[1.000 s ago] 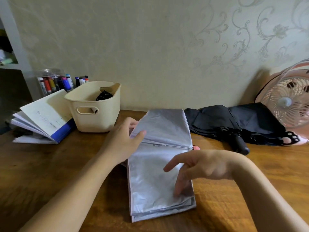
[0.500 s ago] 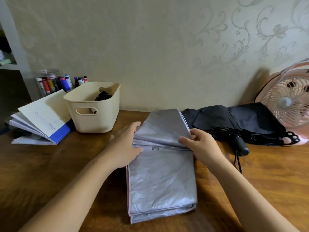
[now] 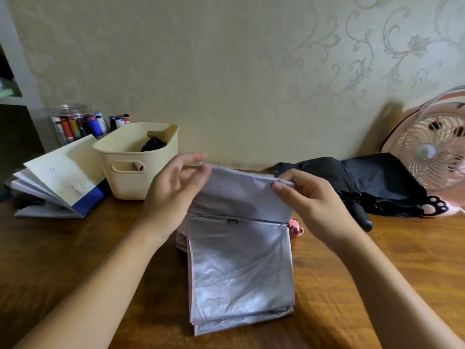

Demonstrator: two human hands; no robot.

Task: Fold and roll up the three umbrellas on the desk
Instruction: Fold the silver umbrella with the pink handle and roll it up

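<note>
- Patterned cream wallpaper (image 3: 251, 59) backs a brown wooden desk (image 3: 63, 260); inspection runs from the left end to the right.
- Far left: a clear jar of markers (image 3: 75, 124) stands at the wall, with an open booklet (image 3: 63, 177) in front of it. Print shows on the booklet's page but is too small to read.
- Beside it, a cream plastic basket (image 3: 137, 162) holds a dark item with light lines and a wooden-looking handle. It may be a third umbrella, already stowed; I cannot confirm that.
- Left hand (image 3: 173, 195): thumb and fingers pinched on the far left corner of the silver umbrella (image 3: 240, 268), lifting that edge off the desk.
- The silver umbrella lies at centre, panels pleated flat in a stack pointing toward the person. A small dark tab sits on the rib line across the middle; nothing legible on it. A pink end peeks out at its right side.
- Right hand (image 3: 309, 197): closed on the far right corner of the same fabric, held level with the other hand.
- Assessment: pleating looks close to finished on this one; rolling and strapping not yet done.
- Right: a black umbrella (image 3: 364, 180) lies loose and crumpled, untouched, handle toward the front.
- Far right: a pink desk fan (image 3: 432, 147) with paw-print base. No brand readable anywhere.
</note>
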